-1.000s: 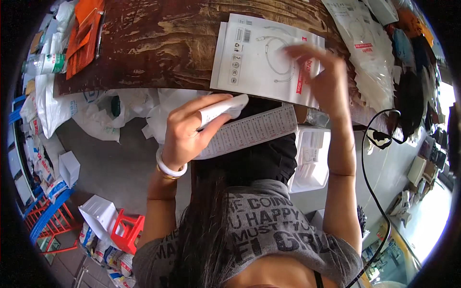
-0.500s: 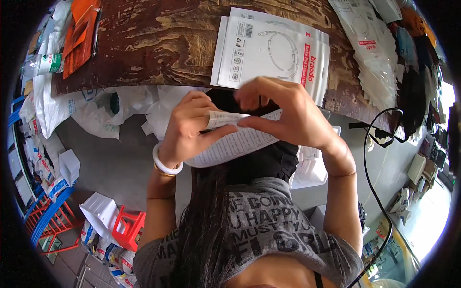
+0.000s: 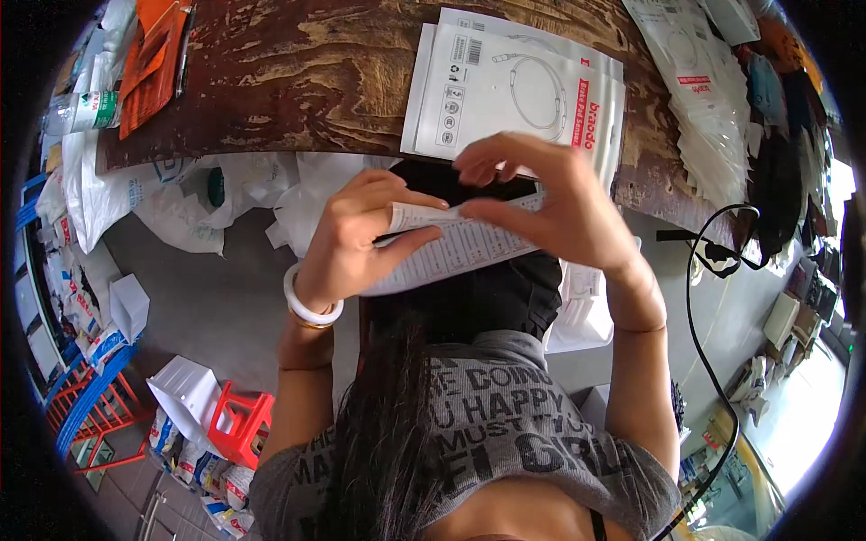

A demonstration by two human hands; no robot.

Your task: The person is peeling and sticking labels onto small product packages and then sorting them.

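My left hand pinches a white sheet printed with rows of small text, which looks like a label sheet. Its upper edge is curled over between my left thumb and fingers, and the rest hangs slanting above my lap. My right hand is at the curled edge, with its thumb tip close to the paper. The right fingers arch above that thumb with a gap between them, slightly blurred. Whether the right thumb touches the sheet, I cannot tell. Just beyond my right hand lies a stack of flat white packages with a cable picture.
The worn wooden table ends just ahead of my hands. Clear plastic packages lie at its right, an orange packet and a bottle at its left. A black cable hangs on the right; a red stool stands lower left.
My right hand has risen slightly, and its fingers have shifted a little to the right. The sheet's lower edge has tilted up a bit. My left hand keeps its pinch.
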